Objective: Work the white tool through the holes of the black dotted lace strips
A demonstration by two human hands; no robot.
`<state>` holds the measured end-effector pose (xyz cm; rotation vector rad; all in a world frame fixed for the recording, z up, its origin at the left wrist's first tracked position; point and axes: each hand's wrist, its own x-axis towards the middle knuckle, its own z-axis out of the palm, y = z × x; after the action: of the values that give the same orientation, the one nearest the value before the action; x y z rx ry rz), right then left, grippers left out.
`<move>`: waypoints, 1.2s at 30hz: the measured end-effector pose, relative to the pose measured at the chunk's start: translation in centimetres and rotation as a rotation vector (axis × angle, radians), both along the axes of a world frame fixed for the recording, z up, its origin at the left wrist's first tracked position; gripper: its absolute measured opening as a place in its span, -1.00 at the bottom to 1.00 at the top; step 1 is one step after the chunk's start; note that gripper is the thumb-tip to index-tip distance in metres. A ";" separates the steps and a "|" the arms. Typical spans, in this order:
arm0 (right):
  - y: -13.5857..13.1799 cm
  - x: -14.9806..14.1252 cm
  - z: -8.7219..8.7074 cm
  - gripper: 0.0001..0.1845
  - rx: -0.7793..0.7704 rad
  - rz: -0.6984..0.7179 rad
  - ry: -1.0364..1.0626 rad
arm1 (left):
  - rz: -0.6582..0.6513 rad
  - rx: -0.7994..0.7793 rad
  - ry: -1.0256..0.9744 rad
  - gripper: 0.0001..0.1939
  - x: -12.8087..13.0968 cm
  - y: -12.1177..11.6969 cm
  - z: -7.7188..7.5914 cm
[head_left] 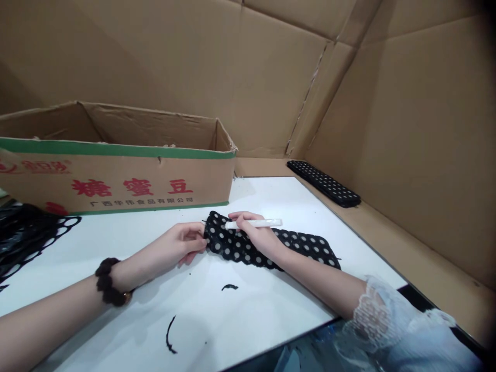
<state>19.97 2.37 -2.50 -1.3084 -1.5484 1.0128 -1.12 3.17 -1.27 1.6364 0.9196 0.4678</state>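
A black strip (310, 245) with scalloped edges and rows of pale round spots lies flat on the white board. My left hand (188, 241) pinches its left end between thumb and fingers. Over the strip's left half, my right hand (256, 232) is closed around a slim white pen-like tool (271, 223). The tool's left end points down at the spots near my left fingers; whether its tip touches the strip I cannot tell. My right hand and forearm hide part of the strip's middle.
An open cardboard box (155, 178) stands behind my left hand. Black netted offcuts (27, 235) lie at the left edge. Two curved black scraps (169, 336) rest on the white board (240, 320). More spotted black strips (325, 183) lie at back right, beside cardboard walls (422, 129).
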 end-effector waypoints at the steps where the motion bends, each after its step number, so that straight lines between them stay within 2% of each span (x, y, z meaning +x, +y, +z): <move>1: 0.0 0.0 0.0 -0.73 -0.003 -0.010 0.004 | -0.013 -0.045 -0.030 -0.91 0.0 0.0 0.1; 5: 0.1 0.3 0.3 -0.76 -0.004 -0.046 -0.001 | -0.023 -0.168 -0.116 -0.89 0.1 0.0 0.4; 10: 0.1 0.5 0.5 -0.75 0.011 -0.008 -0.022 | 0.019 -0.234 -0.167 -0.85 0.0 0.0 0.2; 12: 0.0 0.4 0.7 -0.75 0.053 -0.006 -0.008 | 0.053 -0.191 -0.109 -0.76 0.0 -0.1 0.0; 16: -0.5 0.3 1.1 -0.77 0.215 0.043 0.034 | 0.077 0.016 0.140 -0.62 0.0 -0.3 -0.3; 19: -0.8 0.3 1.3 -0.77 0.300 0.086 0.066 | 0.040 0.073 0.104 -0.66 0.1 -0.3 -0.1; 24: -0.8 0.5 1.2 -0.76 0.303 0.124 0.104 | -0.065 0.061 0.060 -0.68 -0.4 0.1 0.3; 30: -1.4 0.2 1.1 -0.78 0.290 0.203 0.083 | -0.014 0.088 0.040 -0.64 -0.3 0.4 0.3; 34: -1.7 -0.3 1.3 -0.77 0.260 0.317 0.054 | -0.039 0.184 0.087 -0.64 -0.1 0.4 0.3; 36: -1.7 -0.4 1.3 -0.76 0.238 0.347 0.045 | -0.061 0.171 0.089 -0.64 -0.2 0.4 0.1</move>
<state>19.61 0.69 -1.18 -0.8651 -1.8382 1.0210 -1.33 3.58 -1.13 1.8479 0.9133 0.4441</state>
